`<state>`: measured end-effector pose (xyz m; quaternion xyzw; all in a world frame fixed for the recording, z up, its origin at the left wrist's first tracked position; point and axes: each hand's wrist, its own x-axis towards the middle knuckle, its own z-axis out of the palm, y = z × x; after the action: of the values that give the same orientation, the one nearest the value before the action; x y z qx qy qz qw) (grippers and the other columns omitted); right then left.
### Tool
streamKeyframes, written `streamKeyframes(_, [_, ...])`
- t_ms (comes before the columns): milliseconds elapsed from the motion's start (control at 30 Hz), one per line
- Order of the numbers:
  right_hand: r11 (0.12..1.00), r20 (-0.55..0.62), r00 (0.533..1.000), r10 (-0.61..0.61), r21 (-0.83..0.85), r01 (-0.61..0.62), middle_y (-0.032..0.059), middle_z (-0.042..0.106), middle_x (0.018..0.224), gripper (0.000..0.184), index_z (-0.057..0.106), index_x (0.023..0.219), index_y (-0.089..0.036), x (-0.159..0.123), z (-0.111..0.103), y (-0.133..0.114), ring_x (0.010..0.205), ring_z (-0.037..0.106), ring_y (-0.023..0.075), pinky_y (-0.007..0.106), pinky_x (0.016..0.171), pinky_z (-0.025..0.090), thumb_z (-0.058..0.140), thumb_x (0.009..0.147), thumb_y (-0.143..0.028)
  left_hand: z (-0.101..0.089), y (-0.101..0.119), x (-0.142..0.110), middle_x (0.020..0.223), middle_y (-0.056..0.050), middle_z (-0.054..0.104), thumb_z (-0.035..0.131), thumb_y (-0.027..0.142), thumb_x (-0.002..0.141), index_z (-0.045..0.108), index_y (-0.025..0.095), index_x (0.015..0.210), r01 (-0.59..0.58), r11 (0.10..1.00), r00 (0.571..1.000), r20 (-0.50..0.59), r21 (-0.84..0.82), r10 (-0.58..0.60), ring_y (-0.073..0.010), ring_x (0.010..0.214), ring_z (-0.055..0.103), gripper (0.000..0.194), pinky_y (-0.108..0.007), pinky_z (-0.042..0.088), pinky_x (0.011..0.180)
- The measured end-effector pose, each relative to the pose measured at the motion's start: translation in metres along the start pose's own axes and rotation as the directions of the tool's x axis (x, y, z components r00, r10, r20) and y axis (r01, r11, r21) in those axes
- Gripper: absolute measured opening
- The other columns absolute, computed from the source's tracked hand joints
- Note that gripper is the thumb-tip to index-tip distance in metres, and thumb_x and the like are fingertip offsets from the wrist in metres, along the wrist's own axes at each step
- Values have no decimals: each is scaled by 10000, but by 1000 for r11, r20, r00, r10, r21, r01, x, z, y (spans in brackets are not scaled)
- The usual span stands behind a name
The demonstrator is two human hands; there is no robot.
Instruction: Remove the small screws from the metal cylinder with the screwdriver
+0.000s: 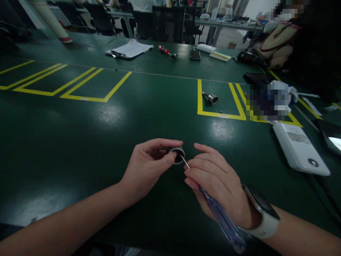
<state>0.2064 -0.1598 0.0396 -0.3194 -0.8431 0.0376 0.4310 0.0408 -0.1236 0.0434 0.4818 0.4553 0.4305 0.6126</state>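
Note:
My left hand [151,161] grips a small round metal cup-shaped part [182,153] between thumb and fingers, its open mouth turned toward the right. In my right hand [215,177] is a screwdriver [222,220] with a clear bluish-purple handle that slants down to the lower right. The screwdriver's thin shaft reaches into the mouth of the metal part; the tip is hidden inside. My right index finger is stretched out while the other fingers wrap around the shaft and handle. Both hands are above the green table [87,142].
Beyond my hands, a similar metal part with a stem [211,98] and a tiny nut [221,112] lie in a yellow-taped box. Farther back are papers [131,49], a red-handled screwdriver [163,49] and a phone [195,55]. A white device [301,147] lies right; a person [279,46] sits far right.

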Motion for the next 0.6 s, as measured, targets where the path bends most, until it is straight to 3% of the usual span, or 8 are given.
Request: streamKeyframes(600, [996, 0, 998, -66, -58, 66, 76, 682, 749, 25, 589, 840, -98, -1, 3, -1, 767, 624, 174, 462, 934, 500, 574, 821, -98, 0, 0, 0, 896, -9, 749, 663, 78, 706, 742, 200, 882, -40, 998, 999, -5, 43, 40, -112, 793, 694, 228, -138, 552, 701])
